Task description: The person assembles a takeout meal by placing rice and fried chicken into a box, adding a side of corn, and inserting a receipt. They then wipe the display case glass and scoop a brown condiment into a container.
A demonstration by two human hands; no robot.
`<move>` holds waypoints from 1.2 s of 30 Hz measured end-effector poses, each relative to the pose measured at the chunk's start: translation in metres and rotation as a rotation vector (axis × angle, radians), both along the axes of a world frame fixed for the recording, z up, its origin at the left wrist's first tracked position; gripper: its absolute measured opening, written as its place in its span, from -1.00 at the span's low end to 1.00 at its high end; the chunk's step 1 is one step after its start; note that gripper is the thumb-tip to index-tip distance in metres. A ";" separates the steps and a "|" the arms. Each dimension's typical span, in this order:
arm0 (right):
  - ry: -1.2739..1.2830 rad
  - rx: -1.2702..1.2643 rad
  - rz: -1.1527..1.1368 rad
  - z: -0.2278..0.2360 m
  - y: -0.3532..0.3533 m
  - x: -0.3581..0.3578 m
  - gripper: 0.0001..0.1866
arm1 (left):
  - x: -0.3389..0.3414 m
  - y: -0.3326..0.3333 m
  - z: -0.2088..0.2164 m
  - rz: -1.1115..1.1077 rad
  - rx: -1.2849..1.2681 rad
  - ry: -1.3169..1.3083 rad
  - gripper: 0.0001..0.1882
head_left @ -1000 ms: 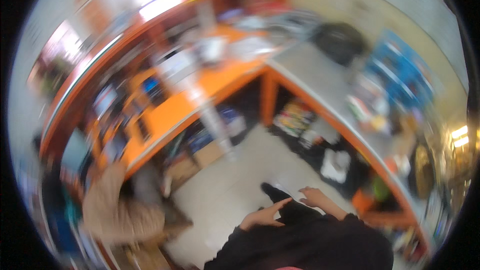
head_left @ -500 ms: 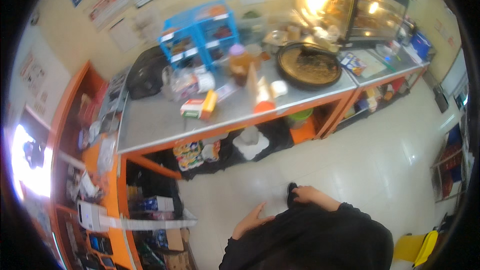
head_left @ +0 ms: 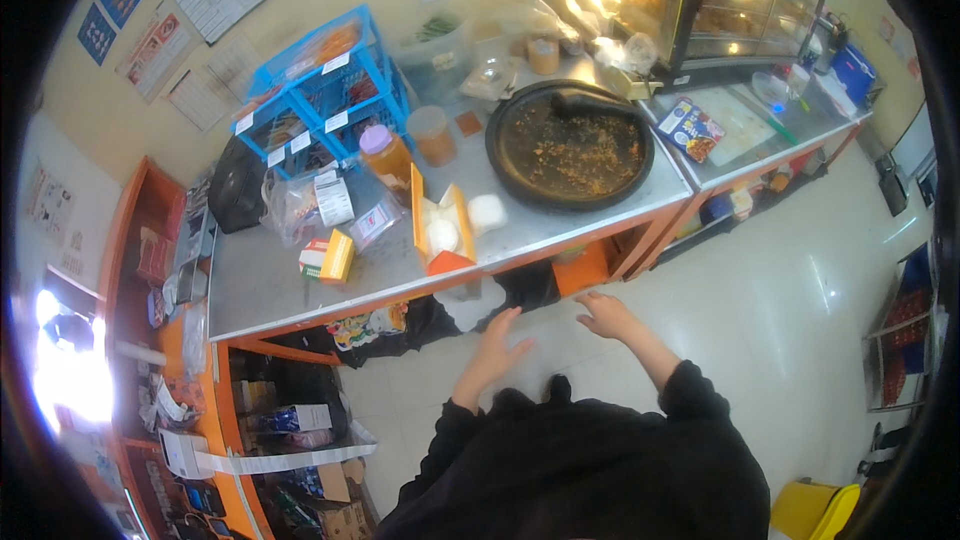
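Note:
My left hand hangs in the air in front of the counter, fingers spread and holding nothing. To its right, my right hand reaches toward the counter's front edge, its fingers stretched out with nothing in them. Nearest to both, an open orange cardboard food box stands at the counter's edge with something white and rounded inside. Beside that box sits a small white lump or tub. Behind and to the right lies a large dark stone mortar, reddish-brown crumbs on its bottom and a pestle at its far side.
Blue stacked baskets, a jar with a purple lid and a small yellow box crowd the counter. A lit glass display case is at the far right. A paper strip hangs from a printer at left.
My view has tilted and shifted nearer the counter. Both hands have moved up and forward from close to my body, and my right hand's fingers now reach out.

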State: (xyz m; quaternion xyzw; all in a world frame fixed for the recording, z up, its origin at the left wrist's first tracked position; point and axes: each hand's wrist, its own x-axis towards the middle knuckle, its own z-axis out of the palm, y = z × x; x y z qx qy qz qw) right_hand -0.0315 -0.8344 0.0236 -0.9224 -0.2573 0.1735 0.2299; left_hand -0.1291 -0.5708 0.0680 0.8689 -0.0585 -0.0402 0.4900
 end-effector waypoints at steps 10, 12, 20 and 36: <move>-0.305 0.754 -0.539 0.038 0.007 0.120 -0.82 | 0.034 0.011 -0.008 0.048 -0.104 0.227 -0.40; -0.329 0.868 -0.782 0.029 -0.034 0.152 -0.84 | 0.047 0.003 -0.012 0.001 -0.146 0.252 -0.42; -0.176 1.083 -1.592 -0.023 -0.198 0.269 -0.49 | 0.131 -0.045 0.007 -0.362 -0.103 0.220 -0.43; -0.783 0.759 -0.943 0.066 -0.237 0.280 -0.81 | 0.261 -0.220 0.044 -0.476 -0.460 0.223 -0.45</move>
